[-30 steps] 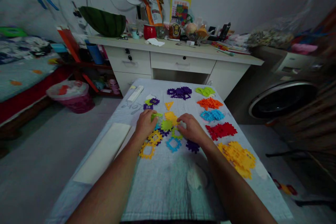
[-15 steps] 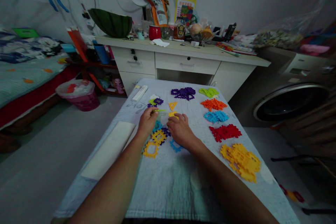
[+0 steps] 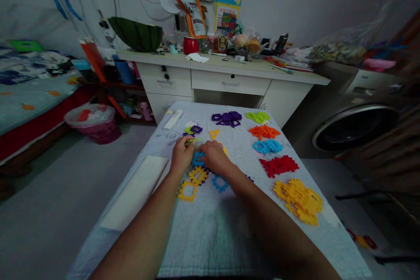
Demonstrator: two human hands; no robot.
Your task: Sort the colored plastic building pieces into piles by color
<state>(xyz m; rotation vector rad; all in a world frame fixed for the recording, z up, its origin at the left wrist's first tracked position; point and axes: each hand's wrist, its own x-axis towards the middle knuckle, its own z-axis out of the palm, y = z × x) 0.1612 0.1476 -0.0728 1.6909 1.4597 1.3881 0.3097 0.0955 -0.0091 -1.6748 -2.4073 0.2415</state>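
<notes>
My left hand (image 3: pixel 182 154) is closed in a pinch on a thin lime-green plastic piece (image 3: pixel 194 140), which sticks out toward the right. Just beside it is my right hand (image 3: pixel 215 156), its fingers curled down and tips close to a light blue toothed piece (image 3: pixel 197 158). What those fingertips grip, if anything, is hidden. Below the hands lie a yellow window piece (image 3: pixel 198 176), a yellow square frame (image 3: pixel 188 191) and a blue frame (image 3: pixel 219 183). A yellow triangle (image 3: pixel 214 134) lies beyond, and part of a yellow piece (image 3: pixel 225 150) shows behind my right hand.
Sorted piles line the cloth-covered table (image 3: pixel 203 236): purple (image 3: pixel 227 118), lime green (image 3: pixel 257 117), orange (image 3: pixel 264 131), blue (image 3: pixel 267 146), red (image 3: pixel 278 166) and yellow (image 3: pixel 299 200). A purple-green cluster (image 3: pixel 193 130) and a long white box (image 3: pixel 136 192) are on the left.
My right hand has moved left from the yellow piece toward my left hand and the light blue piece. My left hand still holds the lime-green piece. The whole view has shifted slightly.
</notes>
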